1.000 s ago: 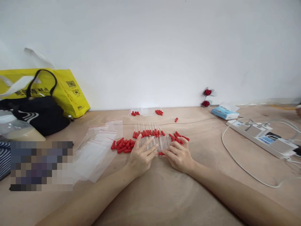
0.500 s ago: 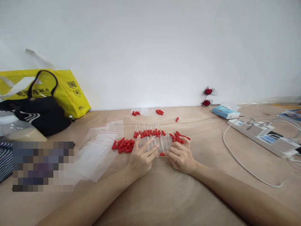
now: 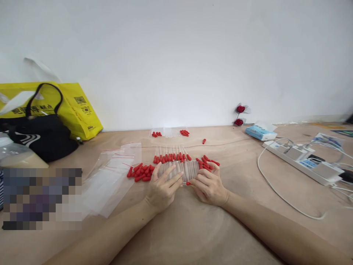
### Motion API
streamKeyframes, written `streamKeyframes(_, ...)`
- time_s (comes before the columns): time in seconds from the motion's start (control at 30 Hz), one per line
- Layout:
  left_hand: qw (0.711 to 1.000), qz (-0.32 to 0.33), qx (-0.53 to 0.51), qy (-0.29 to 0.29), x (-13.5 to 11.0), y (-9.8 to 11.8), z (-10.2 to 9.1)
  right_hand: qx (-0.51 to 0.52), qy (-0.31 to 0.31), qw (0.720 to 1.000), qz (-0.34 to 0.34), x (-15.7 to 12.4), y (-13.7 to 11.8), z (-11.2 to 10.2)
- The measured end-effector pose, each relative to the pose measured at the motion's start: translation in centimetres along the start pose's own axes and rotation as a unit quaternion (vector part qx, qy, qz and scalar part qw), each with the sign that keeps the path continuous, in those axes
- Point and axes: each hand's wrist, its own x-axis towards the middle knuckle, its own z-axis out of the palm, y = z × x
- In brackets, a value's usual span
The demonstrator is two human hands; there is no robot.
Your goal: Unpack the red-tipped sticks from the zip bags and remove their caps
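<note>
A row of clear glass tubes with red caps lies side by side on the brown table. My left hand rests on the row's left end, fingers stretched flat over the tubes. My right hand presses against the row's right end, its fingers curled at the tubes' near ends. Loose red caps lie in a pile left of the row, and more red caps lie just beyond my right hand.
Clear zip bags lie to the left. A black handbag and a yellow bag stand at the far left. A white power strip with cables sits right. A blue tissue pack, red roses and small packets are by the wall.
Both hands stay on the row of tubes with only slight finger shifts. The view has drifted a little to the right.
</note>
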Motion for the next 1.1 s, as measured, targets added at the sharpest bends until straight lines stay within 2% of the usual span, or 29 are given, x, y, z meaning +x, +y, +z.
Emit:
streamKeyframes(0.13,1.000,-0.022,0.017,0.012,-0.2,-0.3,-0.3,0.017,-0.002,0.999,0.032,-0.6,0.7,-0.4)
streamKeyframes(0.23,0.998,-0.062,0.024,-0.007,0.2,-0.5,-0.6,0.036,-0.004,0.991,0.130,-0.6,1.9,-0.4)
streamKeyframes(0.33,0.992,-0.109,-0.037,-0.050,1.9,-0.4,-0.5,0.017,-0.038,0.966,0.254,0.1,3.8,0.1)
streamKeyframes(0.43,0.967,-0.188,-0.119,-0.124,4.9,-0.4,0.1,-0.011,-0.091,0.922,0.376,1.2,6.0,0.9)
streamKeyframes(0.53,0.912,-0.267,-0.154,-0.269,7.8,-0.6,1.2,0.011,-0.162,0.882,0.443,2.1,7.5,1.5)
streamKeyframes(0.6,0.890,-0.289,-0.151,-0.318,9.0,-0.7,2.3,0.021,-0.206,0.864,0.459,2.5,8.0,1.9)
streamKeyframes(0.67,0.883,-0.301,-0.138,-0.334,9.6,-0.7,3.4,0.021,-0.233,0.854,0.464,2.8,8.4,2.2)
streamKeyframes(0.8,0.874,-0.317,-0.102,-0.354,9.6,-0.3,5.2,0.000,-0.232,0.841,0.488,3.0,10.1,2.7)
streamKeyframes(0.97,0.870,-0.312,-0.079,-0.372,9.8,0.7,5.7,-0.022,-0.226,0.831,0.507,3.3,13.7,4.2)
streamKeyframes(1.1,0.869,-0.310,-0.071,-0.378,9.9,1.5,5.7,-0.023,-0.242,0.826,0.509,3.5,15.2,6.2)
